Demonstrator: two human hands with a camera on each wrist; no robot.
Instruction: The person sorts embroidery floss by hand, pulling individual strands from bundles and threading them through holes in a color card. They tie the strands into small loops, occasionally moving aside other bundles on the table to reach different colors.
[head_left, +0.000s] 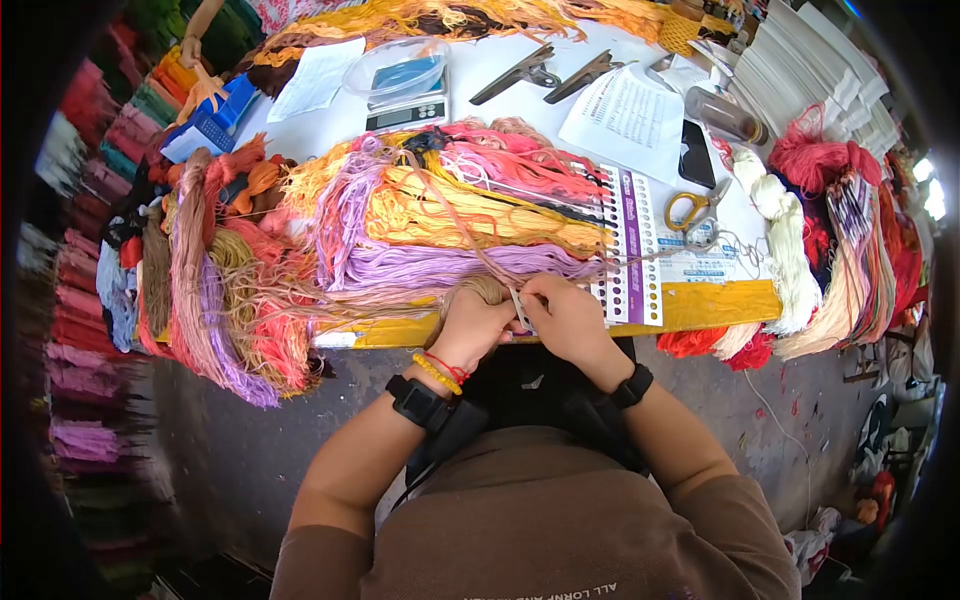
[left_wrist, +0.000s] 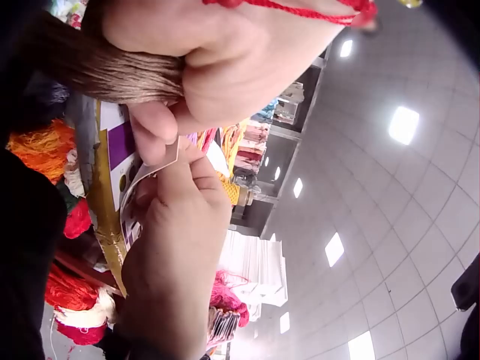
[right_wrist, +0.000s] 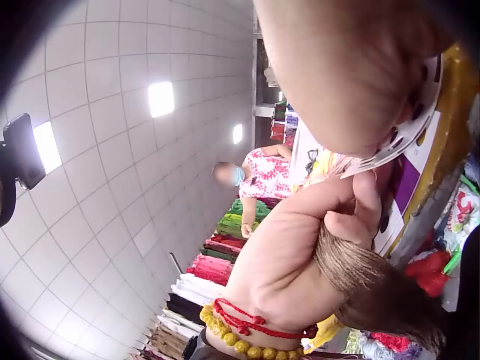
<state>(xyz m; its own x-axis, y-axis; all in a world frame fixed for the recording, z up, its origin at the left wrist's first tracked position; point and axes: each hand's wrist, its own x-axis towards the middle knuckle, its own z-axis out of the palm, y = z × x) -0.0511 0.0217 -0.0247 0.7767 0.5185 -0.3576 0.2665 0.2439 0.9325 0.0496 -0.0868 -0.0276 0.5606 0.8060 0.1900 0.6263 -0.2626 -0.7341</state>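
Your left hand (head_left: 478,325) gripped gathered brown thread (right_wrist: 352,270), your right hand (head_left: 570,320) pinched a white punched card (head_left: 519,308); attachment appeared unfinished.

On the purple strip (head_left: 632,240) of a white punched card, lying right of centre at the near edge of the table (head_left: 720,300), the lettering appears to read "Cross Stitch"; smaller print further along the strip is too blurred to read. Upside down in the head view, pale capitals near the lower hem of the brown shirt (head_left: 540,520) show "ALL" and "AND", the word between them unclear. Rows on the printed sheet (head_left: 625,122) toward the table's far right corner are too small to read.
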